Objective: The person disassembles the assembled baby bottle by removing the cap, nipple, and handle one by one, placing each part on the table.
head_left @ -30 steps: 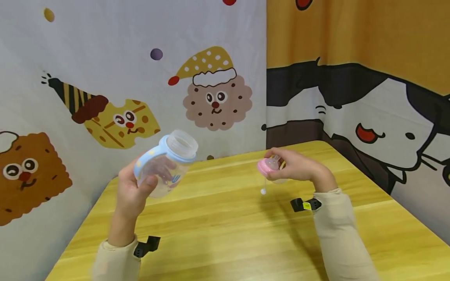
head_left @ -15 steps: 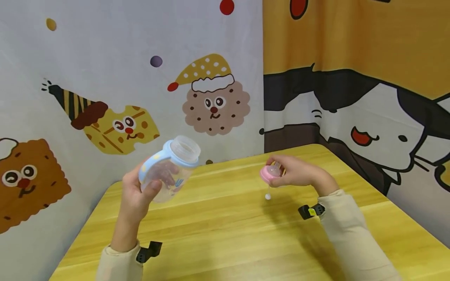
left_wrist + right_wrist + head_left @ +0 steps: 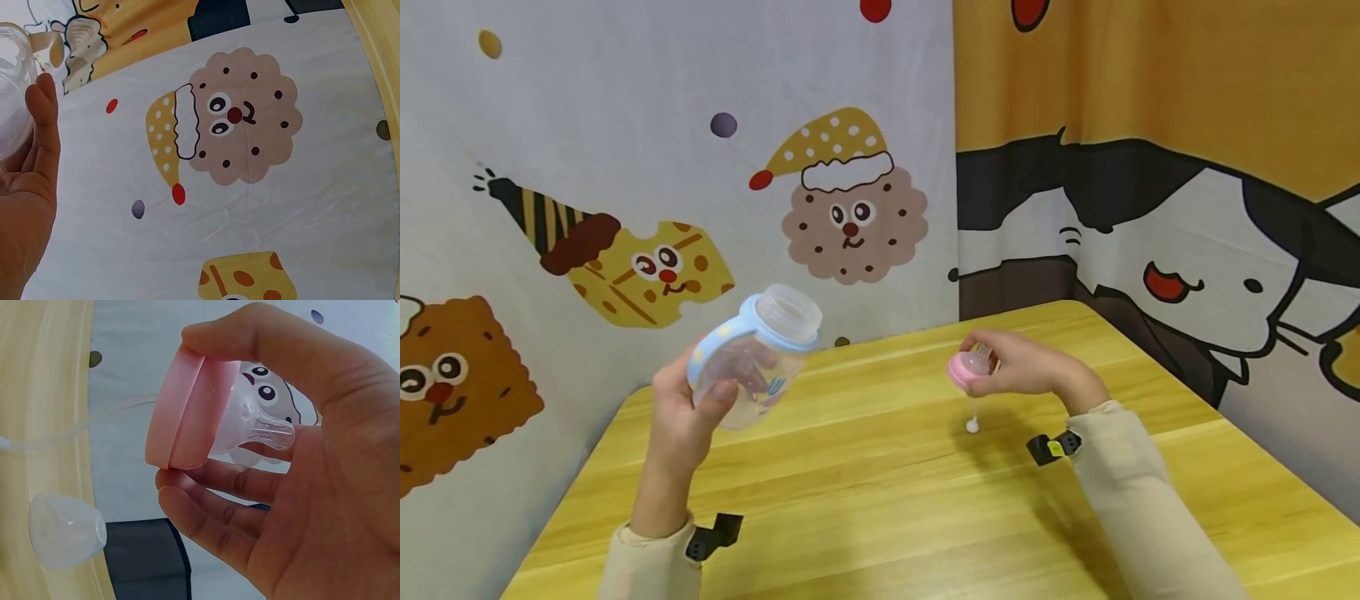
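Note:
My left hand [image 3: 681,417] grips a clear baby bottle [image 3: 751,375] by its side, raised over the table and tilted to the right. The bottle has a light blue handle [image 3: 718,337] with yellow dots, and its mouth is uncovered. In the left wrist view only part of the bottle [image 3: 14,94] shows. My right hand [image 3: 1026,367] pinches a pink bottle collar [image 3: 187,409] between thumb and fingers. A clear nipple [image 3: 253,425] points toward the palm. From the collar's other side hangs a thin straw with a white weighted end [image 3: 972,426].
A translucent dome-shaped cap [image 3: 65,531] stands on the table in the right wrist view; the right hand hides it in the head view. The wooden table [image 3: 865,500] reaches back to a cartoon-printed white curtain [image 3: 647,83] and an orange one [image 3: 1150,75].
Both hands keep their holds and stay at nearly the same places. The head view shifts slightly, and the straw's weighted end swings a little.

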Demonstrator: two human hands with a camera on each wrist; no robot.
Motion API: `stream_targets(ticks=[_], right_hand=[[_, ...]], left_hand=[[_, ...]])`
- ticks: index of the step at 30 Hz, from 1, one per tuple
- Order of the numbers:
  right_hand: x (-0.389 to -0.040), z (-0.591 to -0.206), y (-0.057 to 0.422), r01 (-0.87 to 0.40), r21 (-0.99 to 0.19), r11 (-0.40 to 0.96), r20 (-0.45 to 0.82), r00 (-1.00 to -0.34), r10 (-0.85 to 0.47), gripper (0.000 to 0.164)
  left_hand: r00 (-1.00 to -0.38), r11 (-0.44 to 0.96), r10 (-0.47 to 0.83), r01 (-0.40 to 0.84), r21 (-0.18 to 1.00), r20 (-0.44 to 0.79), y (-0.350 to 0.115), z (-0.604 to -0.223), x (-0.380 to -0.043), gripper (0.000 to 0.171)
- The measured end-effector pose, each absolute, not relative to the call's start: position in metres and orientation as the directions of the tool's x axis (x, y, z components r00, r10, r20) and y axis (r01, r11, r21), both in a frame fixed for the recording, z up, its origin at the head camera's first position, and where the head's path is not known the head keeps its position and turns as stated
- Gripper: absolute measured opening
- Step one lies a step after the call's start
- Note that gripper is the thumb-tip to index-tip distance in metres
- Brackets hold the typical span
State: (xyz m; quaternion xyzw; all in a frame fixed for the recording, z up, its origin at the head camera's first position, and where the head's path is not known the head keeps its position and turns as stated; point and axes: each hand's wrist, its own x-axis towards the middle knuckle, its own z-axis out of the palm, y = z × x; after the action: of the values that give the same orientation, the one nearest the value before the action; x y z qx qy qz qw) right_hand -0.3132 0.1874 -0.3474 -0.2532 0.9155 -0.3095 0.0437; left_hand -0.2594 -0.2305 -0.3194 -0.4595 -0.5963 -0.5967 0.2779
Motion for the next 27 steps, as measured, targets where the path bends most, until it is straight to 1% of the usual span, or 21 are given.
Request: stream_targets(ticks=[10, 18, 27], right_hand=[[-0.332, -0.353, 0.181, -0.442, -0.573, 0.691, 0.055, -0.861, -0.505, 0.055], [-0.351, -0.358, 0.176, -0.394, -0.552, 0.735, -0.013, -0.877, -0.48, 0.059], [-0.367, -0.361, 0.169, -0.383, -0.504, 0.774, -0.067, -0.876, -0.477, 0.061]], left_hand=[[-0.401, -0.161, 0.232, 0.883, 0.442, 0.886, -0.23, -0.319, -0.261, 0.042], [-0.413, -0.131, 0.251, 0.882, 0.453, 0.876, -0.229, -0.321, -0.264, 0.042], [-0.434, -0.124, 0.248, 0.872, 0.473, 0.866, -0.229, -0.32, -0.264, 0.045]])
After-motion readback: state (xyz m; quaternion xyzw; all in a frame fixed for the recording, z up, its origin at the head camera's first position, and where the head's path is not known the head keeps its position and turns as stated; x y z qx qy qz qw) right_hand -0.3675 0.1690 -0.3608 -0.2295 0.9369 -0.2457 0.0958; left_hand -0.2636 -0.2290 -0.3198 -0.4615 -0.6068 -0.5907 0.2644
